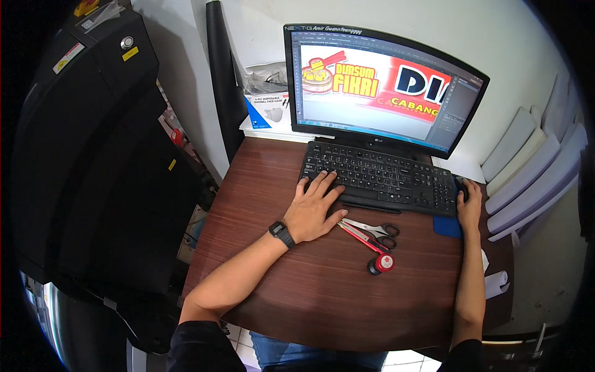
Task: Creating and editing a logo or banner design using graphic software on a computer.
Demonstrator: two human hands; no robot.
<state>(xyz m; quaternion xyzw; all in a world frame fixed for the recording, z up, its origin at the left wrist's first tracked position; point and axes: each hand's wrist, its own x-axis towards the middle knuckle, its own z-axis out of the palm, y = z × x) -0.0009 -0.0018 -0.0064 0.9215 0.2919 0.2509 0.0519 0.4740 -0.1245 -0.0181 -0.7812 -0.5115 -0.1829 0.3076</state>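
My left hand [313,209] rests with fingers spread, its fingertips on the left end of a black keyboard [378,177] and its thumb on the brown desk. A black digital watch [281,234] is on that wrist. At the keyboard's right end, my right hand [469,206] is wrapped over a dark computer mouse [460,188], mostly hidden beneath it, on a blue mouse pad [447,226]. Behind the keyboard a monitor [372,87] displays a graphic design with red and yellow lettering. Scissors [377,229] with black handles and a red utility knife [359,235] lie beside my left thumb.
A small red-and-black round object [382,263] sits by the knife. Left of the monitor stand a face mask box [269,111] and a tall black roll [224,80]. A large black machine [93,161] flanks the desk [297,297]. Several pale rolls [527,173] lean at the right wall.
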